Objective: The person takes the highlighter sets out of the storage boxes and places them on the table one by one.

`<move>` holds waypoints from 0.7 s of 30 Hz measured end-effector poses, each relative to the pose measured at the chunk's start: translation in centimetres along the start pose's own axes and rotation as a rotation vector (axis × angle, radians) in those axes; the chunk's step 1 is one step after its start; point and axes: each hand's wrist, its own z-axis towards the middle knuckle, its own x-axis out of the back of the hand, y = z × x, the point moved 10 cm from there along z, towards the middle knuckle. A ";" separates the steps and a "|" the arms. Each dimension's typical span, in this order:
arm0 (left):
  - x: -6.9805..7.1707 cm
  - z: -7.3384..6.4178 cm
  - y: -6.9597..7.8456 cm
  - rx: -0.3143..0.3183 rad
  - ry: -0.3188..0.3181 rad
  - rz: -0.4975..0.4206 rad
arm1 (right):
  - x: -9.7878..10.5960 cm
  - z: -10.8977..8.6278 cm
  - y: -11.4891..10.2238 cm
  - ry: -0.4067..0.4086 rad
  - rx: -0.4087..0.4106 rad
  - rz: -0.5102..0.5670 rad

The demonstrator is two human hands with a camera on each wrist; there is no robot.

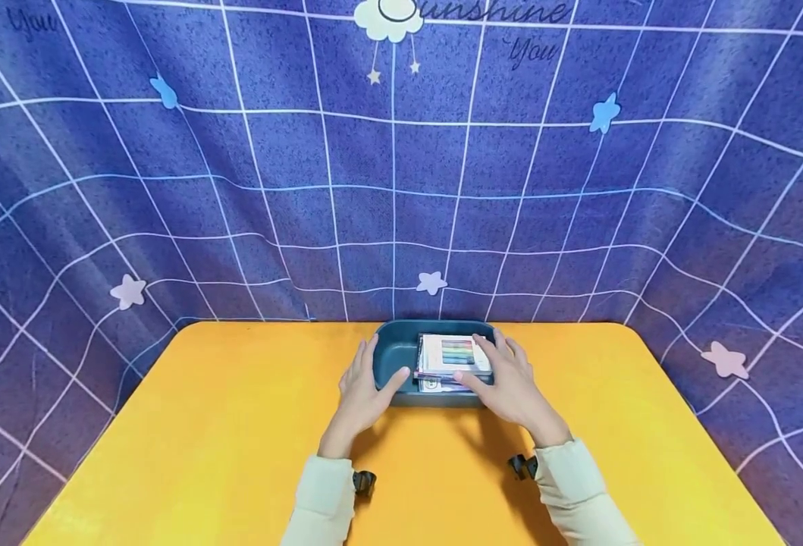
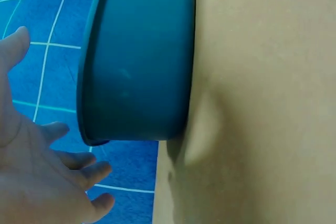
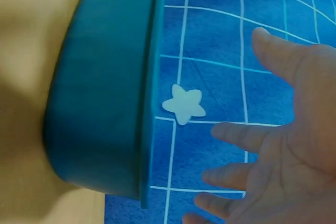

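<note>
A dark teal plastic box (image 1: 393, 362) stands at the far edge of the yellow table. In its right half lies a stack of flat items, topped by a white packet (image 1: 434, 353) with a panel of coloured stripes. My left hand (image 1: 363, 390) is at the box's left end, fingers spread and thumb by the front rim. Over the right end is my right hand (image 1: 512, 385), thumb and fingers apart above the packet. Both wrist views show loosely spread fingers, the left hand (image 2: 42, 174) and right hand (image 3: 289, 156) standing apart from the box wall.
The yellow table (image 1: 237, 432) extends on both sides of the box and in front of it. Behind it hangs a blue curtain (image 1: 346, 220) with white grid lines and stars. Each wrist carries a small black device (image 1: 365, 483).
</note>
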 end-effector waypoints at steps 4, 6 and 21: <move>-0.1 0.0 -0.5 0.014 0.009 -0.059 | 0.0 0.6 -0.2 -0.005 0.035 -0.006; -0.3 -0.1 -0.8 0.032 0.013 -0.096 | -0.1 0.8 -0.2 -0.009 0.047 -0.003; -1.6 0.8 -2.1 0.128 0.054 -0.310 | -0.4 3.5 0.6 -0.041 0.125 0.020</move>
